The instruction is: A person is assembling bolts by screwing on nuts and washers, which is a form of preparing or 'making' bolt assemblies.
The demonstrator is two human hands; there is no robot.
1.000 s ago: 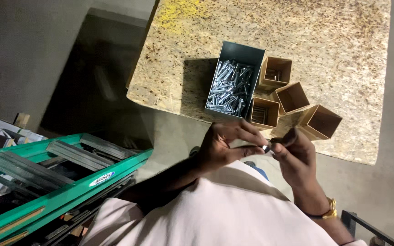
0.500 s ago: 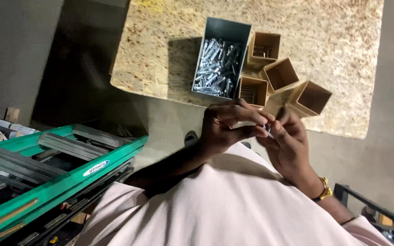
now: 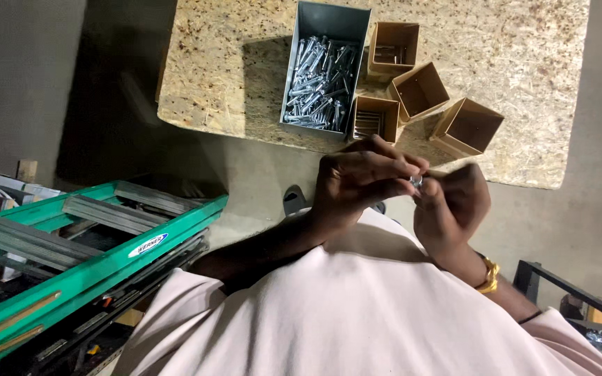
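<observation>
Silvery metal glints where the two hands meet — a small bolt (image 3: pixel 417 182), pinched between the fingertips of the left hand (image 3: pixel 357 177) and the right hand (image 3: pixel 451 209). Each grip is narrow and closed on it, the left from the left side, the right from the right and slightly below. So little of the bolt shows between the fingers that its long axis and the way it points cannot be told.

Just beyond the grip lies a desk (image 3: pixel 545 83) of pale, speckled chipboard with a rough flaked texture. On it, up and to the left of the grip, stands a grey rectangular metal bin (image 3: pixel 329 21), heaped with bright zinc-coloured bolts (image 3: pixel 318 87) lying every way. Touching the bin's right wall are two square brown cardboard boxes (image 3: pixel 393 47) (image 3: pixel 374 117), each with a few fasteners in it; two more (image 3: pixel 419 90) (image 3: pixel 468 127), turned at an angle, sit directly above the grip — nothing stands between them and the hands.

Well to the left of the grip lies a green ladder (image 3: pixel 92 257) with grey ribbed steps. A gold bracelet (image 3: pixel 489 275) circles the right wrist, above a pale pink shirt (image 3: pixel 357 313).
</observation>
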